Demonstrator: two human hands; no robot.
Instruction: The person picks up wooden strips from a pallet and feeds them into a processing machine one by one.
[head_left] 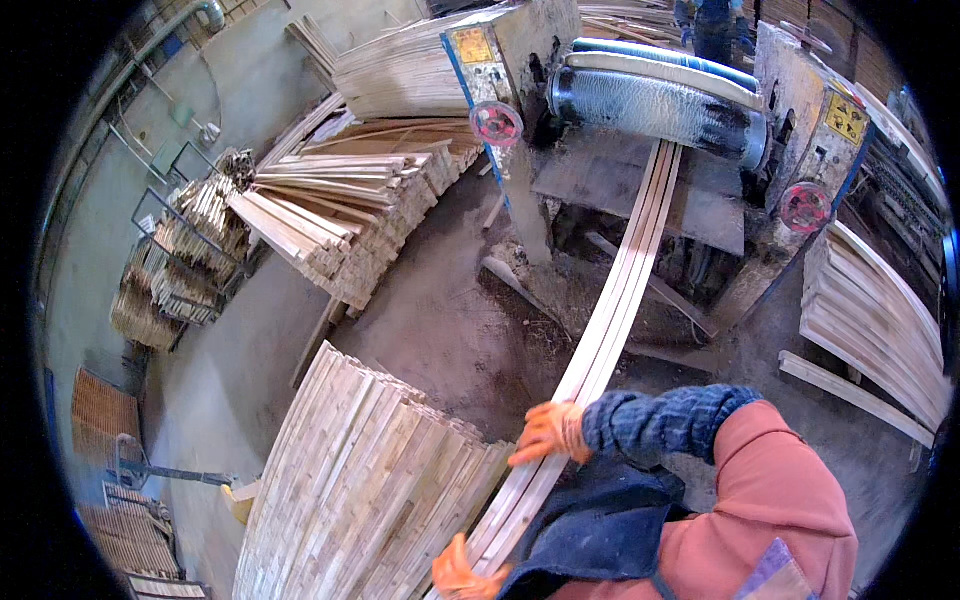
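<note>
Several long pale wooden slats (625, 280) run side by side from the roller machine (660, 105) down toward me. My right hand (550, 430), in an orange glove with a dark blue knit cuff, rests on top of the slats and grips them. My left hand (462, 575), also in an orange glove, holds the near end of the same slats from below at the lower edge of the picture. A dark apron and a pink sleeve cover my body at the lower right.
A big stack of slats (360, 480) lies at my left, just beside the held slats. More stacks stand at the back left (340, 220) and at the right (870, 310). The dirt floor (450, 320) lies between. Another person (712, 25) stands behind the machine.
</note>
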